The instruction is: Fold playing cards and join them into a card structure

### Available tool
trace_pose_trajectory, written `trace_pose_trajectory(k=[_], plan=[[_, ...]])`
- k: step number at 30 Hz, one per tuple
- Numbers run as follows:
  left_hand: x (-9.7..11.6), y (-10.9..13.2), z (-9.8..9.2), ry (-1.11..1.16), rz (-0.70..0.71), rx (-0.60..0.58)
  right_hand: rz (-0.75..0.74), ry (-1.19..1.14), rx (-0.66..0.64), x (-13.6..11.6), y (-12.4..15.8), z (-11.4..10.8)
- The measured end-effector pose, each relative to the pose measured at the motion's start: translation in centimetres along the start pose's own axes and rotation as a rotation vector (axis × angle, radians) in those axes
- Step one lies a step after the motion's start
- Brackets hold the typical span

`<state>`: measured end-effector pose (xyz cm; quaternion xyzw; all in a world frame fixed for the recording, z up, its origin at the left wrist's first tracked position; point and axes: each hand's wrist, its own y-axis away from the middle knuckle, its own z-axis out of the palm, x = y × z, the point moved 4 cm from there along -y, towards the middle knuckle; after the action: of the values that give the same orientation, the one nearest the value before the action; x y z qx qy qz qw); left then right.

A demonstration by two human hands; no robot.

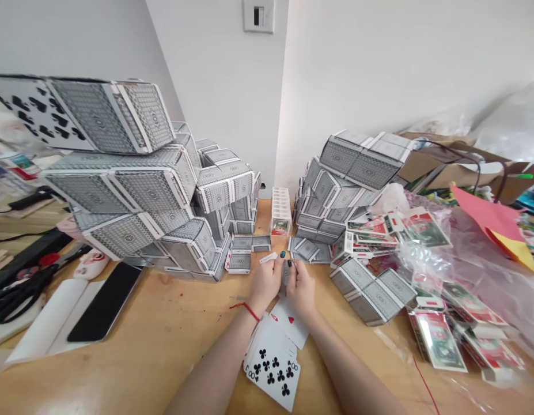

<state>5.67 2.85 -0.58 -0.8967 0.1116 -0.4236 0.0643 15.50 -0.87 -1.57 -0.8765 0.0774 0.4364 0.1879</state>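
Note:
My left hand (pixel 265 283) and my right hand (pixel 302 288) meet over the middle of the table, both closed. Between their fingers is a grey-backed playing card (pixel 285 273), seen narrow and partly covered by the fingertips. Below my wrists lies a loose pile of face-up playing cards (pixel 273 374) with a clubs card on top. An ace of hearts (pixel 291 320) sticks out from the pile under my forearms. Just beyond my left hand, small folded card pieces (pixel 239 263) rest on the wood. More flat card pieces (pixel 310 250) lie beyond my right hand.
Stacked card-covered blocks rise at left (pixel 132 184) and right (pixel 340 196). A row of boxed decks (pixel 281 213) stands between them. A separate card block (pixel 374 291) sits at right, near card boxes (pixel 437 340) and plastic wrap. A phone (pixel 106 302) and scissors (pixel 27 288) lie at left.

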Motion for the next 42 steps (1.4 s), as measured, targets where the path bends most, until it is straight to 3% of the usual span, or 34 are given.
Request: trace_pose_trajectory(k=[16,22,32,36,42], plan=[[-0.3,0.0,0.8,0.614,-0.219,0.045,0.065,-0.27,0.016,-0.3,0.0,0.0],[0.0,0.4,0.7,0.431,-0.043,-0.065,0.087,-0.221,0.116,0.2,-0.5,-1.0],[0.7,0.5,0.4,-0.192,0.056,0.086,0.063,0.056,0.141,0.7,-0.5,-0.9],[0.4,0.4,0.1,-0.311,0.093,0.09,0.128,-0.127,0.112,0.9,-0.8,-0.7],[0.7,0.3,0.0,-0.161,0.219,-0.071,0.257,-0.464,0.112,1.8,-1.8,-0.5]])
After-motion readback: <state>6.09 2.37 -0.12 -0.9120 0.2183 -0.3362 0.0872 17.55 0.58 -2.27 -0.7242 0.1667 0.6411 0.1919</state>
